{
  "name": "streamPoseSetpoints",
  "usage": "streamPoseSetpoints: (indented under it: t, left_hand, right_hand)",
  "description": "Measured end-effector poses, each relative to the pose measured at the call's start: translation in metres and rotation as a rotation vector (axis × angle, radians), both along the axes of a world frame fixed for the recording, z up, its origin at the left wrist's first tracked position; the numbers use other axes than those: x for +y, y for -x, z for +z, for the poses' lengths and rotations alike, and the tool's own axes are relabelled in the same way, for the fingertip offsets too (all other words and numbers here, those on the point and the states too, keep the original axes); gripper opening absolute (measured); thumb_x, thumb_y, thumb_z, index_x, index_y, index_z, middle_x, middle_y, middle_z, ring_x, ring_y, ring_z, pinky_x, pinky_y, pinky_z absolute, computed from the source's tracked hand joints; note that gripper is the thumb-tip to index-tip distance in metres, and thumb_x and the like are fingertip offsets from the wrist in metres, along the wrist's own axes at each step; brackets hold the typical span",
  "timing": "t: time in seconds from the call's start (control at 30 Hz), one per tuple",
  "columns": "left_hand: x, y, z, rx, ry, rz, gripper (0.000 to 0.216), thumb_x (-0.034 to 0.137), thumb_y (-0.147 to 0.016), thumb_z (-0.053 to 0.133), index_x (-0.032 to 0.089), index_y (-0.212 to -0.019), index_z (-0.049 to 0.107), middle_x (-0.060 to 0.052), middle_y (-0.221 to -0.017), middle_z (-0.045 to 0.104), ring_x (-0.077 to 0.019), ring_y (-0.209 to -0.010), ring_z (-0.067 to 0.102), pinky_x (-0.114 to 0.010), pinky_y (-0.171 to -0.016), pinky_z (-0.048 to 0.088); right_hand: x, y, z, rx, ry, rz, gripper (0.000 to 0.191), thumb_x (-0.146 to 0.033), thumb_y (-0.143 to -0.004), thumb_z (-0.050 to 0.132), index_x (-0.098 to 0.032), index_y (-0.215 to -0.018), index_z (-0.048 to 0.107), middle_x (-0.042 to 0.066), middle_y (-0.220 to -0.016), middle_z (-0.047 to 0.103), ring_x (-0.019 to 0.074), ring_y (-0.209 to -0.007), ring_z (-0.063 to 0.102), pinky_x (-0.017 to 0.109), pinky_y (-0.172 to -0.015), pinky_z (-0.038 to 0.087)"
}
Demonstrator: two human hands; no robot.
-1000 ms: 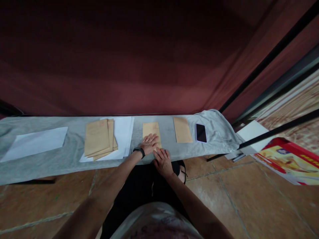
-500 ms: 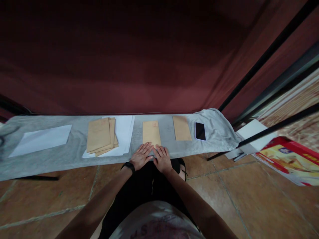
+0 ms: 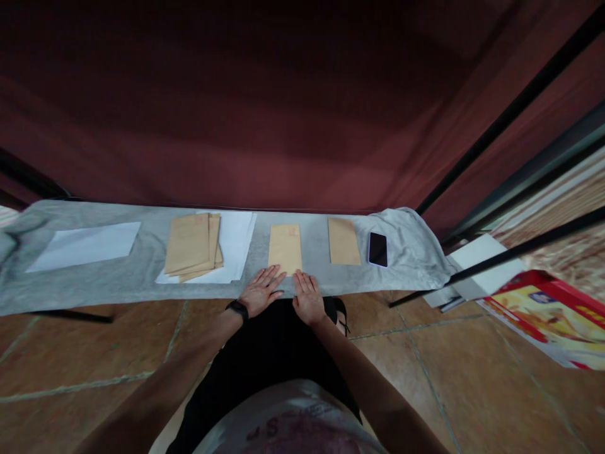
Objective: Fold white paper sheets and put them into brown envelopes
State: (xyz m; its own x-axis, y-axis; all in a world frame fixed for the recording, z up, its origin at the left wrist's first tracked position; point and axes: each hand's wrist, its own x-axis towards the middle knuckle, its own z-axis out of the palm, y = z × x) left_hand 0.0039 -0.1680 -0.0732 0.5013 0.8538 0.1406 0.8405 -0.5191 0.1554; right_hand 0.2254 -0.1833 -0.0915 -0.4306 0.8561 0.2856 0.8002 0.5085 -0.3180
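Note:
My left hand (image 3: 260,290) and my right hand (image 3: 307,296) lie flat and open on the near edge of a grey cloth (image 3: 118,277) spread on the floor. Both hold nothing. Their fingertips sit just below the near end of a single brown envelope (image 3: 285,246), which lies straight in front of me. A black band is on my left wrist. To the left lies a loose stack of brown envelopes (image 3: 191,244) on white sheets (image 3: 234,243). Another brown envelope (image 3: 343,241) lies to the right, beside a black phone (image 3: 377,249).
A white sheet (image 3: 87,244) lies at the cloth's left end. Behind the cloth hangs a dark red curtain (image 3: 265,126). Black rods cross at the right, over white paper (image 3: 479,258) and a red and yellow box (image 3: 548,312). Brown floor tiles surround me.
My left hand slid back off the middle envelope to the cloth's near edge beside my right hand. The envelope now lies uncovered.

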Motion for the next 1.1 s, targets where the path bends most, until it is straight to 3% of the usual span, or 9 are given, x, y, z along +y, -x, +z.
streamPoseSetpoints:
  t: [0.3,0.47,0.67,1.1]
  left_hand:
    - [0.008,-0.038,0.003,-0.015,0.096,0.028,0.066,0.052,-0.102,0.024,0.012,-0.152,0.038,-0.014,-0.158,0.037,-0.023,-0.149,0.029,-0.041,-0.123,0.024]
    - [0.029,-0.055,0.009,0.02,0.226,0.051,0.068,0.054,-0.102,0.017,0.013,-0.155,0.032,-0.01,-0.163,0.028,-0.021,-0.152,0.022,-0.04,-0.123,0.018]
    - [0.058,-0.06,0.011,0.024,0.23,0.08,0.066,0.053,-0.101,0.019,0.019,-0.157,0.028,-0.006,-0.164,0.026,-0.0215,-0.153,0.017,-0.044,-0.124,0.014]
    - [0.13,-0.063,0.002,0.024,0.182,0.144,0.066,0.054,-0.1,0.021,0.02,-0.157,0.025,-0.006,-0.164,0.024,-0.0234,-0.153,0.014,-0.051,-0.124,0.009]
  right_hand:
    - [-0.005,0.003,0.001,-0.035,-0.004,-0.057,0.071,-0.015,-0.082,0.053,-0.006,-0.151,0.038,0.015,-0.158,0.036,0.0275,-0.147,0.031,0.046,-0.124,0.02]
    - [-0.005,0.004,0.0,-0.084,0.001,-0.053,0.07,-0.018,-0.083,0.053,-0.003,-0.15,0.039,0.016,-0.157,0.039,0.0295,-0.146,0.033,0.047,-0.123,0.021]
    - [-0.006,0.005,-0.002,-0.103,-0.025,-0.067,0.062,-0.019,-0.087,0.051,-0.002,-0.146,0.045,0.018,-0.151,0.047,0.0283,-0.143,0.037,0.047,-0.123,0.022]
    - [-0.009,0.008,0.004,-0.11,-0.053,-0.069,0.075,-0.014,-0.084,0.051,-0.007,-0.155,0.028,0.017,-0.158,0.036,0.0292,-0.147,0.03,0.051,-0.121,0.025]
